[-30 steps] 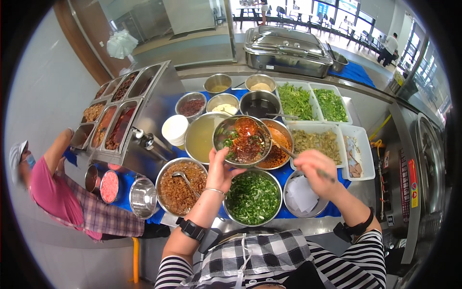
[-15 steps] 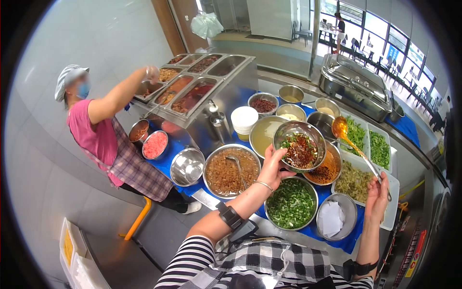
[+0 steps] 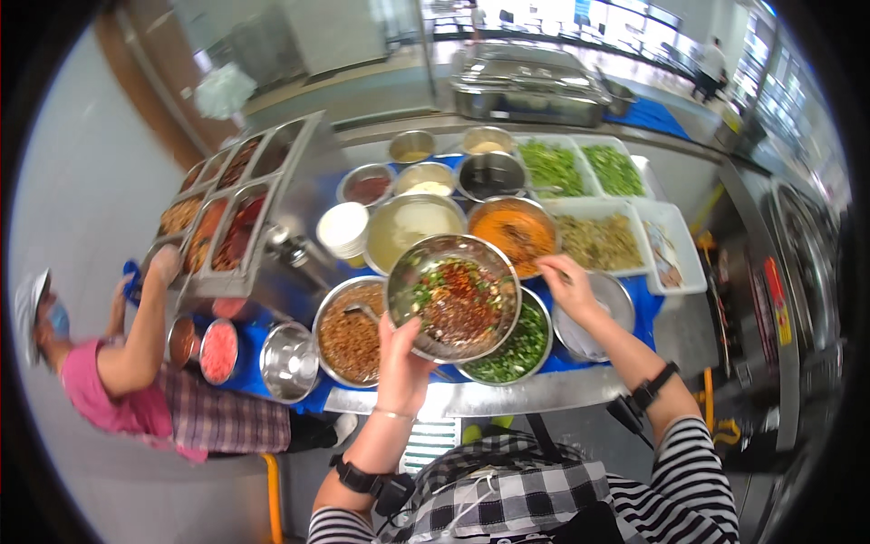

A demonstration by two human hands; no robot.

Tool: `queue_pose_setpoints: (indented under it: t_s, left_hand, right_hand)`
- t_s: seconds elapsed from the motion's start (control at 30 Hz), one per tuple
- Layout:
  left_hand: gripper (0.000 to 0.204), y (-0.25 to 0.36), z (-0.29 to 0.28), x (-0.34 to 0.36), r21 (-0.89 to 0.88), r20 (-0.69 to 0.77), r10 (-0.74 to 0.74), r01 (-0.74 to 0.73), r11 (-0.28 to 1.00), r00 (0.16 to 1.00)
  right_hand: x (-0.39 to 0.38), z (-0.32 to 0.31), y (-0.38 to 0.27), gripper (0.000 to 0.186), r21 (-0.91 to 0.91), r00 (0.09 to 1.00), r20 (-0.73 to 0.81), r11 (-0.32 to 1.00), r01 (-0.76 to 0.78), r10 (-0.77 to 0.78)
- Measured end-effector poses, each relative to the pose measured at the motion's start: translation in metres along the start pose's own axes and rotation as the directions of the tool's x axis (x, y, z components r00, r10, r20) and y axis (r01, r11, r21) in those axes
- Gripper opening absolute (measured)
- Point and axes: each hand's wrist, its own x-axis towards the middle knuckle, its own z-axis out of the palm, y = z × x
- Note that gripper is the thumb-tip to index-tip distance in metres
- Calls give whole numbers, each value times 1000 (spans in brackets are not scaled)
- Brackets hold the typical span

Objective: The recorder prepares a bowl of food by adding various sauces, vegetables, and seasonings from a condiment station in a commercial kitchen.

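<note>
My left hand (image 3: pixel 403 358) grips a steel mixing bowl (image 3: pixel 497 337), thumb over its rim, tilted toward me above the other bowls. Inside lie red chili flakes, chopped scallions and dark seasoning. My right hand (image 3: pixel 569 286) is at the near right rim of a bowl of orange sauce (image 3: pixel 507 222), fingers curled together; what they hold cannot be made out. A dark streak shows in that sauce; no ladle stands out clearly. Chopped scallions (image 3: pixel 521 349) fill a bowl partly hidden under the held one. Left of it stands a bowl of brown minced topping (image 3: pixel 349 335) with a spoon.
Several bowls and stacked white tubs (image 3: pixel 343 228) crowd the blue-covered counter. White trays hold greens (image 3: pixel 548 168) and pickled vegetables (image 3: pixel 594 238). A chafing dish (image 3: pixel 530 86) stands behind. At left, a co-worker (image 3: pixel 118 381) reaches over a steel food-pan station (image 3: pixel 299 172).
My right hand has come down and left to the orange sauce bowl; the ladle it held raised no longer shows clearly. The mixing bowl is nearer to me. The view has swung right.
</note>
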Motion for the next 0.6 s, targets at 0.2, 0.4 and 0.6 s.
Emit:
queue_pose_setpoints:
  t_s: [0.2,0.4,0.6]
  left_hand:
    - [38,-14,-4,-22,-27,28,-143,144,989,989]
    - [39,-65,75,-45,96,266,-252,235,967,930]
    - [38,-155,159,-70,121,417,-385,370,921,823]
  right_hand:
    - [-11,-15,-52,55,33,868,242,891,-454,433]
    - [-178,-151,-21,35,352,758,201,677,-647,620]
    - [-526,-173,24,53,-20,113,395,131,-991,912]
